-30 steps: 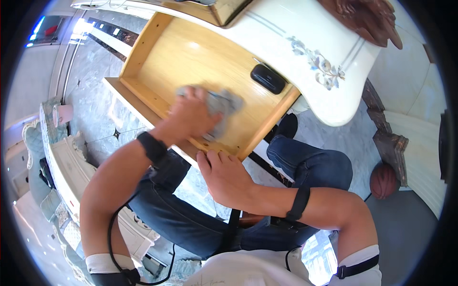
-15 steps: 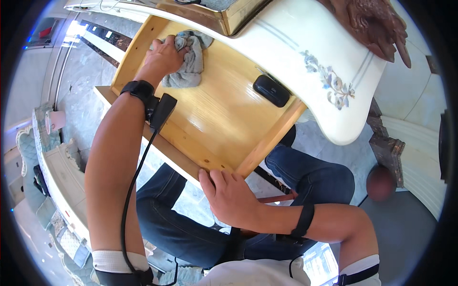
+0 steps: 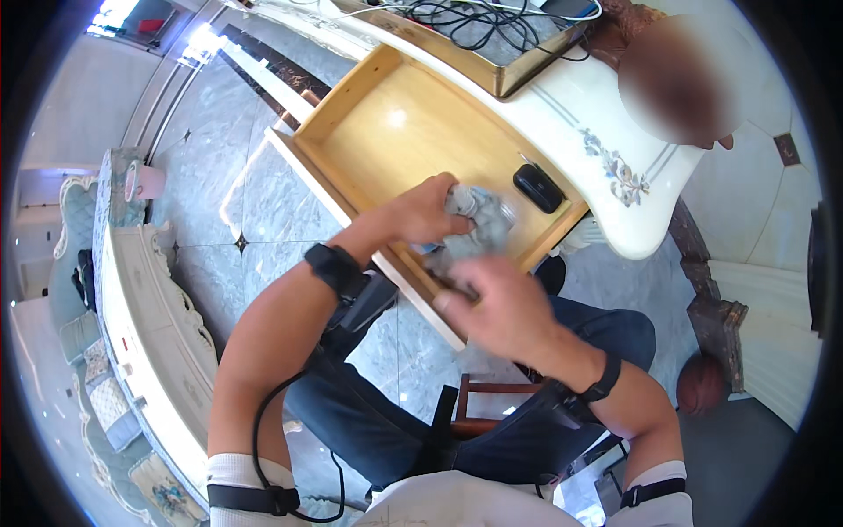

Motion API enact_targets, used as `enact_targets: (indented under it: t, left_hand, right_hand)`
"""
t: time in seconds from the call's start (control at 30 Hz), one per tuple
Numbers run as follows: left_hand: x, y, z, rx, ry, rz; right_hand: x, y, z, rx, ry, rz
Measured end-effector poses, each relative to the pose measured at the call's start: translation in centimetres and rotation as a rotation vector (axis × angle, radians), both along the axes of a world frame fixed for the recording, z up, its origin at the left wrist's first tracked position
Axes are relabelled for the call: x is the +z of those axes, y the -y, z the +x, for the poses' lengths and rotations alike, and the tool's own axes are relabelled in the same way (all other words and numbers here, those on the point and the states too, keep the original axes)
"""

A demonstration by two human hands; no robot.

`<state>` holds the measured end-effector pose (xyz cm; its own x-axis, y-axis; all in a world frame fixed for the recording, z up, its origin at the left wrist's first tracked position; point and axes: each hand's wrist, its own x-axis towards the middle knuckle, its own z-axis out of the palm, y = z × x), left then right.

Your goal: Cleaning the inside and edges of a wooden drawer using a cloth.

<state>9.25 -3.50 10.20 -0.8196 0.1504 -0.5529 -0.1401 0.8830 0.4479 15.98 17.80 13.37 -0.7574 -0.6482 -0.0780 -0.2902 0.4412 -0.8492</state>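
My left hand (image 3: 424, 211) is closed on a crumpled grey cloth (image 3: 481, 224) inside the pulled-out wooden drawer (image 3: 386, 123), near its right front part. The cloth is partly blurred. Just below it, my right hand (image 3: 505, 307) is over the drawer's front edge, close to the cloth. Its fingers are smeared by motion, so whether they touch the cloth is unclear. A small black case (image 3: 537, 188) lies in the drawer's far right corner, beside a thin dark object.
A white tabletop (image 3: 650, 206) with floral decoration overhangs the drawer. On it stand a gold-rimmed tray (image 3: 518, 83) with tangled black cables (image 3: 479, 25) and a brown carved object (image 3: 619, 22). A brown ball (image 3: 702, 384) rests at the right; a pale cabinet (image 3: 145, 325) stands left.
My left hand has brought the cloth from the drawer's far left to its right front part. My right hand has left its rest on the front edge and moved right, toward the cloth.
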Motion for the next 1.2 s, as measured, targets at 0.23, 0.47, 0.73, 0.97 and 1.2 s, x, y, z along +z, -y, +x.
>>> enact_targets:
  t: [0.23, 0.47, 0.73, 0.97, 1.2]
  left_hand:
    - [3.7, 5.2, 5.1, -0.190, -0.544, -0.141]
    - [-2.0, 6.9, 8.4, 1.278, -0.614, 0.488]
    - [-1.0, 6.0, 8.9, 1.379, -0.320, 1.032]
    - [-1.5, 6.2, 8.5, 1.312, -0.290, 0.989]
    - [-0.8, 6.0, 8.1, 1.312, -0.279, 0.907]
  right_hand:
    - [-3.2, -0.4, -4.6, -0.459, 0.017, -0.280]
    - [-6.5, 4.1, -6.2, -0.010, -0.448, 0.375]
    - [-10.4, 14.6, -10.1, 0.358, -0.543, 0.368]
    - [-9.8, 25.5, -17.0, 0.306, -0.370, 0.436]
    - [-11.2, 13.5, -8.7, 0.336, -0.296, 0.305]
